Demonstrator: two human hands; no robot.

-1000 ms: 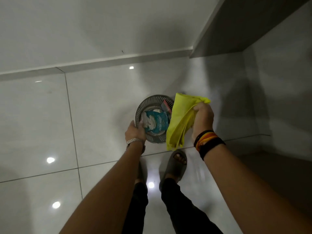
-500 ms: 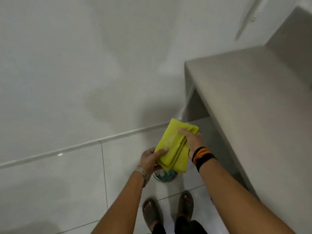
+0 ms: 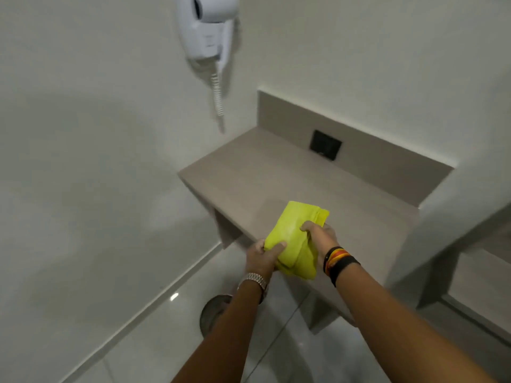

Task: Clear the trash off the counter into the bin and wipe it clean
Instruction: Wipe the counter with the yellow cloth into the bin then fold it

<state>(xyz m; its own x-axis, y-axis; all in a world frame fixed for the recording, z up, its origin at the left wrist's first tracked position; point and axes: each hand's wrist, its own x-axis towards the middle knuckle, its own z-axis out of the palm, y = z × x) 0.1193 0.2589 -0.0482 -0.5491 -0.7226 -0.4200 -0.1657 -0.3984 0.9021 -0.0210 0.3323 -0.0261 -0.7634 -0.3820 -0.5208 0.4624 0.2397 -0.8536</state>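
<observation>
Head view, nearest first: two bare forearms reach forward from the bottom edge, and under the left forearm the round metal bin (image 3: 211, 313) stands on the tiled floor (image 3: 154, 352), only part of its rim showing. What lies inside it cannot be made out from here.

Just beyond, both hands hold a folded yellow cloth (image 3: 296, 239) over the near edge of the counter (image 3: 265, 172). The left hand (image 3: 261, 258), a metal watch (image 3: 255, 280) on its wrist, pinches the cloth's near left corner with thumb on top. The right hand (image 3: 319, 239), dark and orange bands (image 3: 338, 262) on its wrist, is closed around the cloth's right side. Whether the cloth already touches the surface is hard to say; it seems to hover just above it.

Farther on, the counter top looks bare, with no trash in sight, so clearing appears finished and wiping is the step in hand. The next move likely calls for pressing the cloth flat and sweeping it across to the far back panel, where a dark socket plate (image 3: 325, 145) sits. On the far left wall hangs a white hair dryer (image 3: 207, 26).
</observation>
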